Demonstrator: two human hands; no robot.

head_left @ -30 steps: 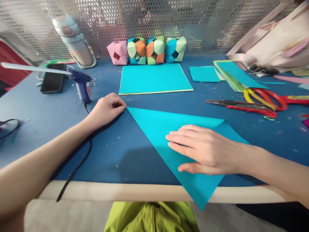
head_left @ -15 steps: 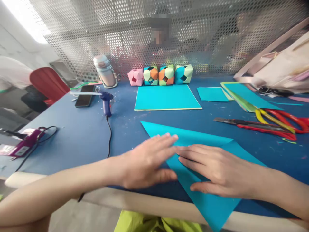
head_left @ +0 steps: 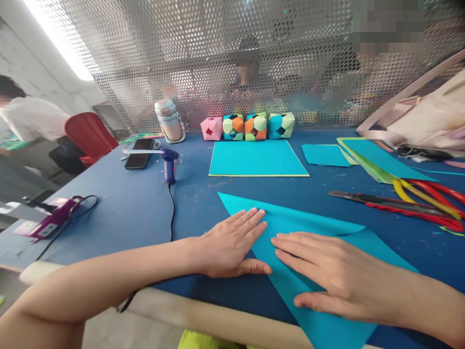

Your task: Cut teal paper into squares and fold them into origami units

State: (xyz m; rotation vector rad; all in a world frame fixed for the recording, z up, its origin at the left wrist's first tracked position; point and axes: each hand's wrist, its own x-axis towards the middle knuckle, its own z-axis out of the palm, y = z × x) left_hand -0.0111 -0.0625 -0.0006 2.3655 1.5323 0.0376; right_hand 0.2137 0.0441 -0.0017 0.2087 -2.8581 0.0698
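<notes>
While left hand [head_left: 228,247] and right hand [head_left: 336,266] touch blue paper [head_left: 298,218], fingers [head_left: 296,249] straight, close together (thumbs [head_left: 254,266] apart).

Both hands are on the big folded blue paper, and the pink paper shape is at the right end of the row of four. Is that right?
Not quite: in the head view, the pink paper shape is at the left end of the row of four, not the right. The left hand and right hand are indeed both on the big folded blue paper.
</notes>
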